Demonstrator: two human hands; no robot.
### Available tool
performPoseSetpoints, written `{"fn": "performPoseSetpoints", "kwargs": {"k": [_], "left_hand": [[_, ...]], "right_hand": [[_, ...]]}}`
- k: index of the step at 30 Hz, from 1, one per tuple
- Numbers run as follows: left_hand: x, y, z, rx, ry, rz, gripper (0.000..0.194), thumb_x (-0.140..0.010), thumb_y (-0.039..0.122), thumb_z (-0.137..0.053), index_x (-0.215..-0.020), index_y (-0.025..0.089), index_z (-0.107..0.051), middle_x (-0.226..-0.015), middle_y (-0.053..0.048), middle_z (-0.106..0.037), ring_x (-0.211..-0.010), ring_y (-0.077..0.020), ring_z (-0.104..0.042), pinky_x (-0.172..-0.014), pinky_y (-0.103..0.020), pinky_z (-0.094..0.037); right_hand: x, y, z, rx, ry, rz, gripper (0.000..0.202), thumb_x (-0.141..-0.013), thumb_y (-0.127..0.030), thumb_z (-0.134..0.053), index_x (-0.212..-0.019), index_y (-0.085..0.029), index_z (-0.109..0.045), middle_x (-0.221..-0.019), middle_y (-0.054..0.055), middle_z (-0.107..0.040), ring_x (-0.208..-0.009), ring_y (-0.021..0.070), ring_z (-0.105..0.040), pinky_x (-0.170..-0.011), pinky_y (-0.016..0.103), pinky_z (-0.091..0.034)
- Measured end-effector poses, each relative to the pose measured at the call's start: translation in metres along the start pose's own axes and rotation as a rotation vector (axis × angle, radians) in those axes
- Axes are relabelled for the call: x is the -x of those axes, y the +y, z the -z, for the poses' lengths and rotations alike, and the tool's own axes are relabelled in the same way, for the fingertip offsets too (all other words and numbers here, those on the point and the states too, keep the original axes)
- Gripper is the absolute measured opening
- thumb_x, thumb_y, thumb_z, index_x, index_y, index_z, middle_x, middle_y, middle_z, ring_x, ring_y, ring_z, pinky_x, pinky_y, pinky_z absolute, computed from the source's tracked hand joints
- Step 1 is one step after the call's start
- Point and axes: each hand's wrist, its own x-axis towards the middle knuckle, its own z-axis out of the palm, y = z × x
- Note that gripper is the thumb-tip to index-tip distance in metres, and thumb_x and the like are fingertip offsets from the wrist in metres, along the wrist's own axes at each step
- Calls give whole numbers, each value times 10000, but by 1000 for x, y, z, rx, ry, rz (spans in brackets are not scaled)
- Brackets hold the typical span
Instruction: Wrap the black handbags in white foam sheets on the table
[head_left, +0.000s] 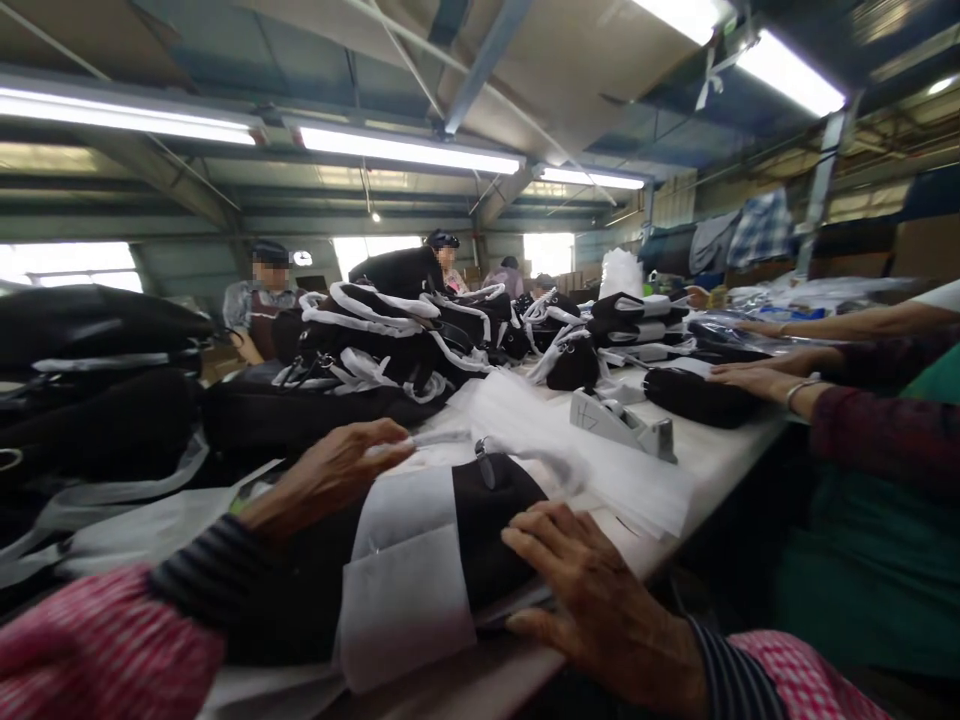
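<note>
A black bag [499, 520] lies on the table in front of me, with white paper [409, 600] wrapped around its middle. A metal ring and a dark zip pull [487, 467] show at its top. Its strap [442, 437], covered in white wrapping, runs along the far side. My left hand [337, 468] reaches over the bag, its fingers closed together at the strap. At the bag's right end is my right hand [592, 580], fingers on top and thumb lower down, gripping that end. My left forearm hides part of the bag.
White sheets [570, 440] lie beyond the bag, with a tape dispenser [622, 425] on them. Black bags with white-wrapped straps [375, 310] are piled behind; more stand left. At right, a co-worker's hands [765, 380] rest on a black bag [697, 395]. Other people stand farther back.
</note>
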Motion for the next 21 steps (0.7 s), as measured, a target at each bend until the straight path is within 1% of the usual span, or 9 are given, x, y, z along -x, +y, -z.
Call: {"fn": "performPoseSetpoints", "kwargs": {"k": [1, 4, 7, 9, 12, 14, 17, 19, 21], "left_hand": [[-21, 13, -14, -24, -79, -30, 613, -887, 717, -446, -1091, 206, -716, -1104, -60, -743, -1025, -278, -682, -917, -340, -519], [-74, 31, -70, -64, -135, -1, 589, -921, 701, -435, -930, 183, -715, -950, -87, -735, -949, -276, -678, -874, -338, -501], [-104, 29, -117, -105, -156, 50, 540, -959, 659, -483, -939, 161, -690, -933, -98, -711, -924, -254, -671, -872, -372, -505], [-114, 21, -134, -134, -160, 88, 499, -997, 614, -486, -1025, 149, -665, -969, -85, -696, -911, -228, -665, -869, -399, -523], [-123, 10, -144, -192, -140, 131, 430, -1031, 534, -500, -1177, 148, -619, -1039, -75, -680, -932, -217, -665, -888, -429, -545], [-129, 7, -148, -237, -129, 140, 408, -1030, 491, -535, -1251, 154, -594, -1092, -81, -674, -970, -227, -667, -916, -453, -551], [-134, 10, -155, -284, -140, 128, 389, -1018, 454, -582, -1275, 161, -593, -1140, -86, -667, -1000, -234, -669, -925, -468, -564], [-134, 13, -158, -292, -141, 114, 382, -1013, 441, -599, -1275, 162, -597, -1157, -88, -666, -1012, -236, -669, -925, -467, -571], [-130, 16, -153, -282, -134, 91, 370, -1013, 432, -604, -1263, 159, -607, -1169, -91, -667, -1028, -238, -670, -933, -473, -572]], "right_hand": [[3, -4, -5, 31, 18, 24, 404, -936, -305, -705, -1323, -227, -618, -1318, 73, -659, -1234, 305, -551, -1048, 477, -462], [8, -5, -25, 85, 191, 112, 279, -995, -144, -497, -1214, -170, -666, -1184, 89, -711, -1122, 275, -596, -948, 431, -489], [10, 1, -39, 134, 359, 215, 348, -1030, -122, -368, -1136, -116, -700, -1082, 117, -734, -1051, 262, -623, -869, 410, -506], [12, 3, -45, 195, 451, 265, 334, -1037, -118, -389, -1091, -102, -718, -1037, 112, -752, -1032, 247, -644, -858, 399, -518], [17, 5, -55, 280, 533, 306, 278, -1013, -66, -465, -1012, -107, -740, -972, 80, -775, -998, 215, -681, -880, 375, -532], [21, 6, -62, 325, 540, 312, 271, -1004, -46, -484, -1000, -110, -748, -958, 69, -784, -988, 204, -703, -904, 360, -537], [26, 10, -68, 371, 538, 322, 297, -1001, -33, -467, -1042, -121, -748, -983, 66, -796, -995, 205, -723, -922, 347, -549], [27, 13, -66, 346, 535, 331, 293, -1000, -59, -463, -1083, -126, -736, -990, 75, -801, -992, 213, -732, -911, 352, -568], [26, 15, -60, 268, 496, 337, 240, -1019, -163, -504, -1127, -132, -717, -992, 86, -800, -978, 227, -737, -879, 362, -590]]}}
